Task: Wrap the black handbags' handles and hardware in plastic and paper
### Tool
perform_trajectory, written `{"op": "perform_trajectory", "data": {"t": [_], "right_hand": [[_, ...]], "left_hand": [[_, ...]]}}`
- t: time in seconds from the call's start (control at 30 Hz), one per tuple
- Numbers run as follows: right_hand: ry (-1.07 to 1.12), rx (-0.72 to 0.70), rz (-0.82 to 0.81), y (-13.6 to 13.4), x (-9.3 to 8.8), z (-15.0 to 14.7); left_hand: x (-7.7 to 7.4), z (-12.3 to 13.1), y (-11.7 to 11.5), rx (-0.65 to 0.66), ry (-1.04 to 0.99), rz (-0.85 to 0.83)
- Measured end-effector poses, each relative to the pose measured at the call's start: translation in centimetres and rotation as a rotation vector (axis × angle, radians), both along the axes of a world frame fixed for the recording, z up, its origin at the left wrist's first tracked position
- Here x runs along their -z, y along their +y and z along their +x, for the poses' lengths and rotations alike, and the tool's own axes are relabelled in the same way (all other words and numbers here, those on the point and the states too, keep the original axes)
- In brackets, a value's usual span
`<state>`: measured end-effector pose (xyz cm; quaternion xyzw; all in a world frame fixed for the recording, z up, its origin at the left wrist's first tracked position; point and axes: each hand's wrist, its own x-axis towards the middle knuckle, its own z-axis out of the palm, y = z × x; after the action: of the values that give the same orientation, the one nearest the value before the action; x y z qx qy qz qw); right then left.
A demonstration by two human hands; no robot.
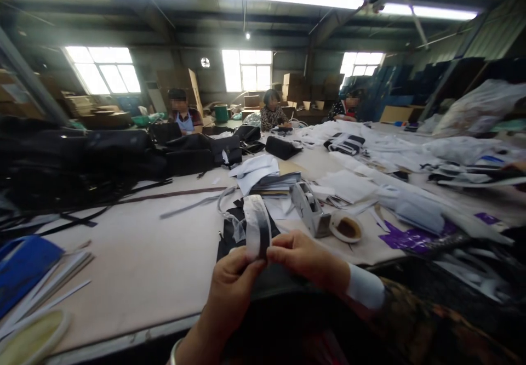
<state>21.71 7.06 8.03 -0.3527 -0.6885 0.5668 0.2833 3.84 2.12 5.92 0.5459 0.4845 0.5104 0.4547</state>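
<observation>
1. At the far left, a blue container [28, 263] is cut off by the edge; pale strips [53, 285] lie beside it. Below, a yellowish round thing [35, 338] is also cut off, so I cannot tell what it is.
2. Behind these, a heap of black bags [115, 154] covers the table [164, 244]; its left part is too blurred to separate.
3. In the middle, the left hand [232, 280] pinches the lower end of a curved white band [255, 220] with a dark stripe. The fingers hide this end.
4. The band stands in front of a black piece [228, 236] and partly covers it. Stacked sheets [269, 177] lie behind.
5. The right hand [306, 256] pinches the band's right edge. Just beyond this hand are a grey metal device [308, 209] and a round roll [347, 227].
6. Farther right, purple plastic [405, 239] and white material [411, 206] crowd the table. At the edge, another person's hand [515, 166] is mostly cut off.
</observation>
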Motion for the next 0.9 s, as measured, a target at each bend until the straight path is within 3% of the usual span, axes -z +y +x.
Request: {"op": "perform_trajectory", "data": {"t": [0.1, 0.2, 0.3, 0.43, 0.5, 0.57, 0.63, 0.67, 0.8, 0.83, 0.9], "right_hand": [[0.208, 0.09, -0.467, 0.2, -0.2, -0.5], [0.289, 0.174, -0.532, 0.0, 0.0, -1.2], [0.157, 0.179, -0.221, -0.4, -0.1, -1.5], [-0.064, 0.026, 0.509, -0.4, 0.6, -1.3], [-0.157, -0.045, 0.753, -0.2, 1.2, -1.2], [-0.224, -0.07, 0.849, 0.0, 1.6, -0.9], [-0.195, -0.069, 0.735, 0.3, 1.5, -0.6], [-0.145, -0.064, 0.583, 0.5, 1.3, -0.5], [0.117, -0.04, -0.294, 1.2, 0.4, -0.7], [0.167, -0.016, -0.441, 1.3, 0.2, -0.9], [0.228, 0.056, -0.564, 1.2, 0.1, -1.5]], "left_hand": [[0.0, 0.2, -0.3, 0.0, 0.157, 0.194], [0.0, -0.1, -0.1, 0.05, 0.164, 0.176], [0.1, -1.1, 0.6, 0.163, -0.075, -0.077], [-0.1, -1.7, 1.7, 0.21, -0.544, -0.436], [-0.1, -1.5, 2.0, 0.178, -0.657, -0.49], [-0.2, -1.2, 1.9, 0.13, -0.684, -0.47], [-0.3, -0.8, 1.4, 0.083, -0.554, -0.397], [-0.3, -0.7, 1.1, 0.065, -0.439, -0.335], [-0.6, -0.1, -0.1, 0.037, 0.066, 0.047], [-0.6, 0.0, -0.3, 0.047, 0.138, 0.119], [-0.6, -0.1, -0.4, 0.054, 0.196, 0.189]]}}
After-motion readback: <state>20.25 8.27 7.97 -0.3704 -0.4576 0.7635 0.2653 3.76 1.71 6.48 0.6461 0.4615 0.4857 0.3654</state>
